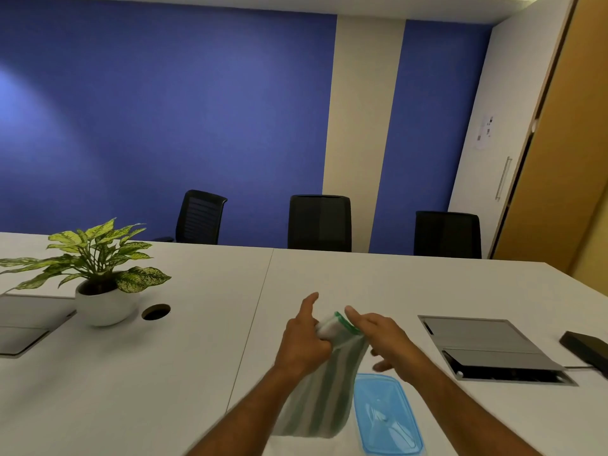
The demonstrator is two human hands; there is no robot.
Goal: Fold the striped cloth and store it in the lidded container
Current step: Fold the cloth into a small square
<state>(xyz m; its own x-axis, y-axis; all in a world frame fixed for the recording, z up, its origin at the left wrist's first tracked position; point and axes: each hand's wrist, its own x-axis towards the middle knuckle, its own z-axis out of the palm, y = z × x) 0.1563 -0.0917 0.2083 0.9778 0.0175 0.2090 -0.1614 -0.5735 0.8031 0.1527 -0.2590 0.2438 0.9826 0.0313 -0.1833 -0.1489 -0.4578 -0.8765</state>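
A green-and-white striped cloth (324, 386) hangs above the white table (148, 373), doubled over, its lower edge near the table's front. My left hand (304, 340) grips the cloth's top fold from the left, forefinger pointing up. My right hand (385, 339) pinches the green-edged top corner from the right, its other fingers spread. A clear blue lidded container (385, 416) lies on the table just right of the hanging cloth, below my right hand, with its lid on.
A potted plant (98, 278) in a white pot stands at the left, beside a round cable hole (155, 312) and a grey flap (26, 327). An open cable hatch (490, 348) and a black device (589, 347) lie at right. Three black chairs (319, 222) line the far edge.
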